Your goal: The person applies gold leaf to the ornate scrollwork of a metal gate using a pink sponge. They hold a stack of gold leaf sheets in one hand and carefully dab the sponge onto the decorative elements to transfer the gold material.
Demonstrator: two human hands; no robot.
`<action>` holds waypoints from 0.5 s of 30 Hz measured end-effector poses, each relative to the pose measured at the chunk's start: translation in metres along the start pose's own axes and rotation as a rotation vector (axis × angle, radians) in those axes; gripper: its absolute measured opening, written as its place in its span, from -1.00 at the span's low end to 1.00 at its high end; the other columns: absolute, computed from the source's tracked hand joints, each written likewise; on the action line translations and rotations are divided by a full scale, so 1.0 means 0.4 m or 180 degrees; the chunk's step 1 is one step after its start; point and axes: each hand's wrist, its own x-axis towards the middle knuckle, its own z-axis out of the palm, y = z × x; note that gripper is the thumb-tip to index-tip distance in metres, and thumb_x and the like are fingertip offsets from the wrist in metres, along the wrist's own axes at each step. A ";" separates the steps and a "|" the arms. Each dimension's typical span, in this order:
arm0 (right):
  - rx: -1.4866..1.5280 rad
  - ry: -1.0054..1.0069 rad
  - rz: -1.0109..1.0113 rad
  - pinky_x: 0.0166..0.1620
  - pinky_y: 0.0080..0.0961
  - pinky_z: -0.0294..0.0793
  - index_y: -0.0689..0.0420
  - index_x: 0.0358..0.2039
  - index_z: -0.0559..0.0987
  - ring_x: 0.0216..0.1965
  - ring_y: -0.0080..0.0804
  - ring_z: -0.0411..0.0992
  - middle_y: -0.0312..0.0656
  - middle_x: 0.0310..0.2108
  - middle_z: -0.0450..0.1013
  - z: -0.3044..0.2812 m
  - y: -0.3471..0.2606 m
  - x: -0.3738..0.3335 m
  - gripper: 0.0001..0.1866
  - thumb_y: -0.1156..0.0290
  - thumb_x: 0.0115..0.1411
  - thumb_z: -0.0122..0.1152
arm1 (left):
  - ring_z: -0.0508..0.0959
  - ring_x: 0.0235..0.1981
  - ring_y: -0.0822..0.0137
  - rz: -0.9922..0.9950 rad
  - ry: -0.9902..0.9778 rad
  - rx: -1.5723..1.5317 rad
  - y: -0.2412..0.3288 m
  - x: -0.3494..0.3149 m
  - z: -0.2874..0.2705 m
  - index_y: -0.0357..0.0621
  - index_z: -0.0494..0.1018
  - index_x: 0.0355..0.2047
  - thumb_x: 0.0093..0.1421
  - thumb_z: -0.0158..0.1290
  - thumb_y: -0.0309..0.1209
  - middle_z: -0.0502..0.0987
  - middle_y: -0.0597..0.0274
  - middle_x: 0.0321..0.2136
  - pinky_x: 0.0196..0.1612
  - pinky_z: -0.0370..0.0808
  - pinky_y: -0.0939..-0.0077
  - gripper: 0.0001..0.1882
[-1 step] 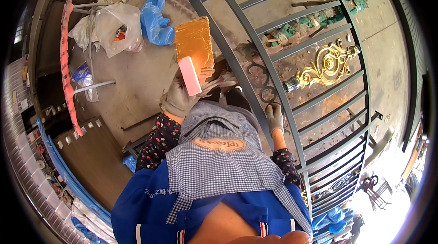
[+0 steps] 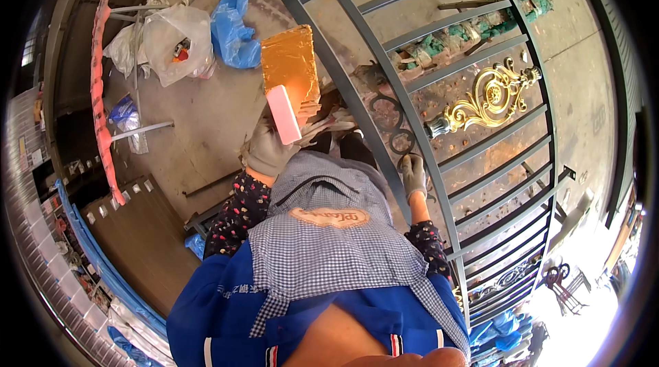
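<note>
Nothing has moved: left hand (image 2: pixel 269 151) stays wrapped around the pink block (image 2: pixel 283 115); right hand (image 2: pixel 413 173) grips the gate bar (image 2: pixel 384 85), further right.

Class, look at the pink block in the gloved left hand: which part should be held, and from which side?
Grip the pink block at its lower end, coming from below, as the left hand does. It is a long flat slab standing tilted; its upper end lies against the gold-coloured board, probably leaving only the lower end free.
</note>
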 end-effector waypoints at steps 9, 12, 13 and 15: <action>-0.0069 0.0741 0.0131 -0.22 -0.20 0.48 0.18 -0.23 0.60 -0.30 -0.01 0.57 0.06 -0.37 0.58 0.008 0.004 -0.029 -0.60 0.07 0.41 0.03 | 0.52 0.11 0.27 0.0025 0.0935 0.1131 -0.028 0.006 -0.054 -0.34 0.29 0.20 0.31 0.08 -0.54 0.46 0.10 0.15 0.16 0.50 0.39 -0.53; -0.0187 0.0928 0.0064 -0.25 -0.17 0.46 0.19 -0.27 0.58 -0.33 0.04 0.55 0.10 -0.41 0.54 -0.020 -0.006 -0.076 -0.63 0.10 0.39 0.07 | 0.55 0.10 0.14 -0.0248 0.0691 -0.0616 -0.041 0.016 -0.081 -0.15 0.30 0.25 0.49 -0.21 -0.25 0.47 0.14 0.16 0.13 0.57 0.13 -0.58; -0.0137 0.0920 0.0013 -0.26 -0.17 0.46 0.19 -0.28 0.58 -0.34 0.04 0.55 0.10 -0.42 0.53 -0.032 -0.011 -0.090 -0.64 0.11 0.38 0.08 | 0.56 0.09 0.12 -0.0165 0.0674 -0.0170 -0.049 0.014 -0.094 -0.15 0.32 0.23 0.48 -0.20 -0.24 0.48 0.13 0.15 0.11 0.58 0.11 -0.58; -0.0053 0.0828 0.0055 -0.27 -0.20 0.46 0.18 -0.28 0.58 -0.34 0.04 0.55 0.10 -0.42 0.53 -0.060 -0.040 -0.105 -0.66 0.14 0.37 0.10 | 0.57 0.08 0.11 -0.0054 0.0560 0.0356 -0.056 0.025 -0.104 -0.15 0.34 0.22 0.47 -0.18 -0.24 0.49 0.10 0.14 0.09 0.59 0.10 -0.59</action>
